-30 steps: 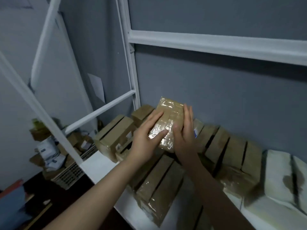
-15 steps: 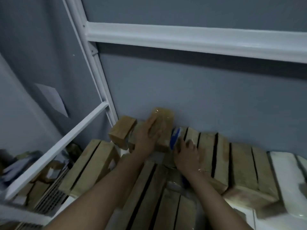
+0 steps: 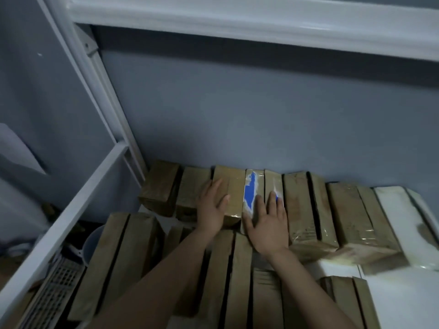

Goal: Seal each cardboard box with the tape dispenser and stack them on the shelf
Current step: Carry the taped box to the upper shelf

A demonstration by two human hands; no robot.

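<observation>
The stacking step looks to be in hand. In the middle of the frame the left hand lies flat, fingers straight, on top of a taped cardboard box that sits in the back row against the wall. Just right of it, the right hand is spread wide and flat over the neighbouring blue-patched box and the one beside it. Neither hand grips anything. The box seems seated in its slot, so the next move likely calls for a light press to square it with its neighbours, then lifting both palms away to fetch another box. The tape dispenser is not in view.

The shelf is a white board, bare at lower right, packed with brown boxes in a back row and a nearer row. At lower left a slatted crate sits below it. A white upright rises at upper left, a white beam crosses the top, and a grey wall closes the back. White wrapped packages lie at far right.
</observation>
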